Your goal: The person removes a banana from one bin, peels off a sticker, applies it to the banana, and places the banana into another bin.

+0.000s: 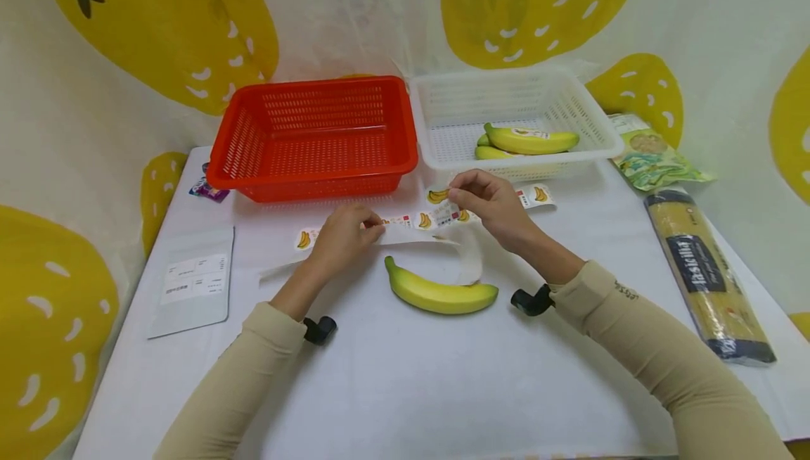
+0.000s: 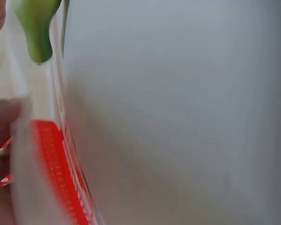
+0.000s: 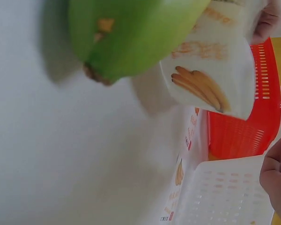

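White-covered bench (image 1: 405,390), yellow-patterned backdrop. Left hand (image 1: 344,235) and right hand (image 1: 490,203) held apart, both pinching sticker strip (image 1: 420,221) above bench. Right fingertips seemingly peeling banana sticker (image 1: 438,195). Unlabelled banana (image 1: 439,293) lying just below strip. Judged next: full peel, careful placement on banana skin.

My left wrist view is a blur: only the banana (image 2: 36,29) tip and a red basket (image 2: 54,173) edge show, cut off. My right hand (image 3: 277,176) is cropped at the right wrist view's edge. The print on the sticker strip (image 1: 436,217) is too small to read.
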Motion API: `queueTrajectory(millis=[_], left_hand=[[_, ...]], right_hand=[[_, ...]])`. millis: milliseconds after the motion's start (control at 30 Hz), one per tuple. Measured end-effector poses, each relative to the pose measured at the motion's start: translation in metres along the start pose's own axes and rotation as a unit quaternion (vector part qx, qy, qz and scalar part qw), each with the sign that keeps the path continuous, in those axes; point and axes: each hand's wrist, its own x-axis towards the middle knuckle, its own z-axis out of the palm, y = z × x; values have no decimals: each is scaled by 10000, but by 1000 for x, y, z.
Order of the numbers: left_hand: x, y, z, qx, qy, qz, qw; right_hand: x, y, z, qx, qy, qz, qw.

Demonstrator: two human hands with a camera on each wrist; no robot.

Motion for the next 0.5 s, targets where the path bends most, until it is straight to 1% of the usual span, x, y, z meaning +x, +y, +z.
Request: queueTrajectory(millis=[100,167,333,500], left_hand=[[-2,-3,-1,291,-247,14,9993],[-3,-4,0,411,-350,53,9985],[-4,-2,0,405,-273,180,9986],[-5,0,-5,177,-144,47,9997]], right_hand=[[0,2,0,-202,-125,98,9997],[0,2,1,-286,-206,165,9992],[0,4,3,-320,-275,280,9987],[-1,2,2,-417,-281,307,9983]])
